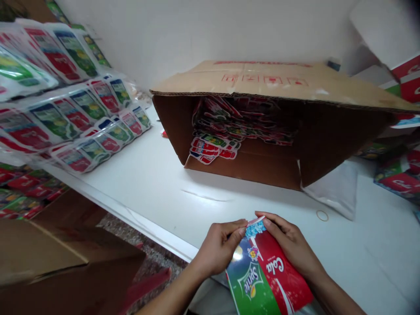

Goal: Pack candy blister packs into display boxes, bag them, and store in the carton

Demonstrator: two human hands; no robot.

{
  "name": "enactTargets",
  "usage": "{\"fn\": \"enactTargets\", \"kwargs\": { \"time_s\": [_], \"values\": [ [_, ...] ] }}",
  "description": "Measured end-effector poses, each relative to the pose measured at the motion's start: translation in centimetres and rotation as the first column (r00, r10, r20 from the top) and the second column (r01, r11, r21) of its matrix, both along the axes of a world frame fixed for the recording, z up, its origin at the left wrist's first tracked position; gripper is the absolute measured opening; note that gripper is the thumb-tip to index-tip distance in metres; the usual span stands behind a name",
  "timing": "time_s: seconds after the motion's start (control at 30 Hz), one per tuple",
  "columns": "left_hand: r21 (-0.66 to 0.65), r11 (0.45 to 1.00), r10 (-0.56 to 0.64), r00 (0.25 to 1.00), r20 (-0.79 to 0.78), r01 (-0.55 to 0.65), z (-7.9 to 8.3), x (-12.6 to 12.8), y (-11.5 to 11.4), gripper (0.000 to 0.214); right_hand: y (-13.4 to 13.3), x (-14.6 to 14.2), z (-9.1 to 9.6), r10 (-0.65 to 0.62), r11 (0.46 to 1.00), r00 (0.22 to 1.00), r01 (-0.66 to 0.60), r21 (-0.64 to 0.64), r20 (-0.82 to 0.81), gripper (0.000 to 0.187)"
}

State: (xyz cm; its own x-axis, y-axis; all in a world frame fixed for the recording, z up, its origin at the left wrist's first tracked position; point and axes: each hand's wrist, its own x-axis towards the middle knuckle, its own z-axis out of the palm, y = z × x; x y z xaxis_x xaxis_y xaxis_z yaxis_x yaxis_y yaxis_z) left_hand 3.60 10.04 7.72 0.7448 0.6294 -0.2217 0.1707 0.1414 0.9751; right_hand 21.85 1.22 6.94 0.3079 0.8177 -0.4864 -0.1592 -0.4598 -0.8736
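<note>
L hand (219,245) and R hand (292,240) grasp w/ fingers the far end of the glossy red-and-green printed pack (262,275), approx. 5 o'clk in view, brown cardboard box (262,78) at its 12 o'clk; step is prob. handling this end, next move calling for even pressure.

Cutouts (215,146) in ctn (203,81), packs (105,144) L, pkg (267,273) in front

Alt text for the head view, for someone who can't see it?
A person's left hand and right hand grip the far end of a red-and-green Cola and Sprite carton at a white table. Beyond it, a cardboard box opens toward the viewer, with piled cut-outs inside; plastic-wrapped packs sit at left.
</note>
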Motion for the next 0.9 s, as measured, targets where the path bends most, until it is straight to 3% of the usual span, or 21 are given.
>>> {"fn": "enactTargets", "kwargs": {
  "time_s": [0.1,0.3,0.47,0.6,0.67,0.73,0.8,0.9],
  "values": [
    [0.004,1.0,-0.01,1.0,0.0,0.01,0.1,0.0,-0.1,0.038,0.4,0.0,0.2,0.054,0.998,0.998,-0.055,0.039,0.02,0.047],
    [0.031,0.999,0.039,0.999,0.005,-0.039,-0.2,0.0,-0.5,0.036,0.5,-0.2,-0.1,0.038,0.995,0.999,-0.041,0.092,0.03,0.044],
    [0.056,0.998,-0.013,1.0,-0.026,0.015,-0.4,0.1,0.0,0.036,1.4,0.1,-0.4,0.14,0.978,0.968,-0.168,0.127,0.206,0.035],
    [0.133,0.989,-0.051,0.992,-0.113,0.066,-0.5,0.2,0.7,0.043,2.2,1.3,-0.5,0.207,0.956,0.923,-0.261,0.132,0.325,0.038],
    [0.204,0.975,-0.058,0.991,-0.123,0.082,-0.5,0.2,0.9,0.042,1.2,2.2,-0.9,0.127,0.967,0.939,-0.189,0.172,0.321,0.044],
    [0.246,0.964,-0.072,0.99,-0.117,0.099,-0.6,0.3,1.0,0.039,-1.0,2.4,-1.5,-0.104,0.966,0.95,0.025,0.259,0.295,0.05],
    [0.237,0.965,-0.09,0.988,-0.122,0.117,-0.7,0.4,0.8,0.038,-4.0,1.5,-2.2,-0.337,0.907,0.896,0.225,0.357,0.291,0.055],
    [0.205,0.967,-0.121,0.982,-0.145,0.149,-0.8,0.8,0.3,0.042,-7.2,-1.1,-3.0,-0.451,0.864,0.801,0.28,0.418,0.394,0.056]
  ]
}}
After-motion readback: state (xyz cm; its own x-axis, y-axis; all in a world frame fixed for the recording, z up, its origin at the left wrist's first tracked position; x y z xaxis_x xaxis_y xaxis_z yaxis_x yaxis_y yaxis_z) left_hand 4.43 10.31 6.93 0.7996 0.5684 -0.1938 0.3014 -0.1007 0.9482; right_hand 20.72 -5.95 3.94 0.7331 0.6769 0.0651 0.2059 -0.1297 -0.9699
